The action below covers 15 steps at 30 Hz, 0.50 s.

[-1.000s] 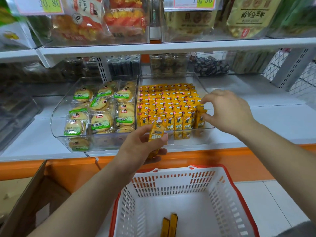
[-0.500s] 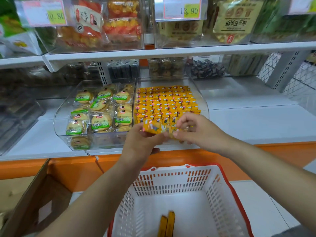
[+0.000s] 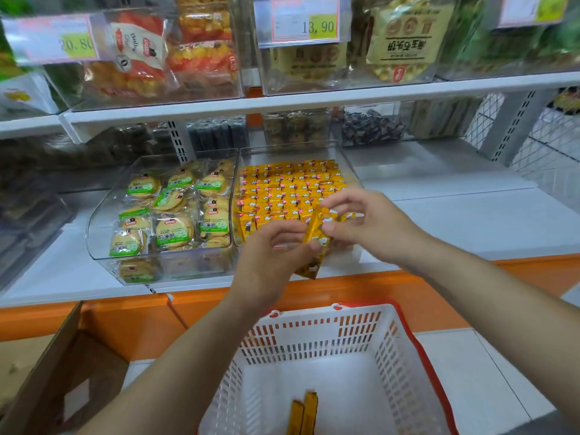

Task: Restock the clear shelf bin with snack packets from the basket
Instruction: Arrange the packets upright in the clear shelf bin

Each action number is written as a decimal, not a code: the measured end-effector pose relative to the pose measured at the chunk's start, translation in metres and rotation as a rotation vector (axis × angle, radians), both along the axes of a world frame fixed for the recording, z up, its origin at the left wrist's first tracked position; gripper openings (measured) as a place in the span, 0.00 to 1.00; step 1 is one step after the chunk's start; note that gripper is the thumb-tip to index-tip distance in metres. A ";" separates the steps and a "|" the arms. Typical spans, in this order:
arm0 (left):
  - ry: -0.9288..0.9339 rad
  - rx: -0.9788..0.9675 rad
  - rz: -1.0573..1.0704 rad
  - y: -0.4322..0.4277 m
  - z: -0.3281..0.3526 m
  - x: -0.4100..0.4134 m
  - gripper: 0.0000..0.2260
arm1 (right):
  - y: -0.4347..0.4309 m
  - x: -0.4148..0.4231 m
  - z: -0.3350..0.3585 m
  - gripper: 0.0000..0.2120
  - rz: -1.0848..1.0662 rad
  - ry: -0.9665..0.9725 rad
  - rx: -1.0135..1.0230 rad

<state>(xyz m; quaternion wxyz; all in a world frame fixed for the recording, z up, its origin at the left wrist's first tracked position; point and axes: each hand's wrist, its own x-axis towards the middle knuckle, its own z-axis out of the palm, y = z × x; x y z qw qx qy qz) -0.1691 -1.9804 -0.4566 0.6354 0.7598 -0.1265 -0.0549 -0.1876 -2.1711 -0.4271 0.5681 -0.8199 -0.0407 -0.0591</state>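
**Draw one packet free, stand it up front**

The clear shelf bin (image 3: 314, 153) is nearly full of upright yellow rows; the white basket (image 3: 314, 340) below holds two loose packets (image 3: 303, 416). Before the bin's front wall the left hand (image 3: 270, 257) grips a small bunch of snack packets (image 3: 316, 238) — the right hand (image 3: 372, 224) pinches the top of one. Best drawn free singly, then slotted upright.

White metal shelving (image 3: 314, 102) with an orange base strip (image 3: 125, 321) above pale floor tiles (image 3: 489, 381).
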 end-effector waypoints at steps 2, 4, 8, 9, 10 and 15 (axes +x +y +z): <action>-0.074 0.062 -0.018 -0.005 0.006 0.013 0.09 | -0.019 0.008 0.007 0.13 -0.072 -0.043 -0.033; -0.171 0.200 -0.002 -0.011 0.008 0.032 0.08 | -0.039 0.019 0.012 0.13 -0.160 -0.113 -0.121; -0.292 0.518 -0.005 -0.032 -0.001 0.082 0.13 | -0.059 0.040 0.005 0.14 -0.245 -0.176 -0.336; -0.320 0.592 -0.020 -0.038 -0.005 0.094 0.15 | -0.059 0.046 0.001 0.15 -0.229 -0.167 -0.388; -0.353 0.662 -0.041 -0.043 -0.009 0.105 0.18 | -0.057 0.050 -0.003 0.15 -0.207 -0.162 -0.450; -0.541 1.031 -0.175 -0.061 -0.025 0.140 0.38 | -0.052 0.065 -0.014 0.14 -0.167 -0.190 -0.814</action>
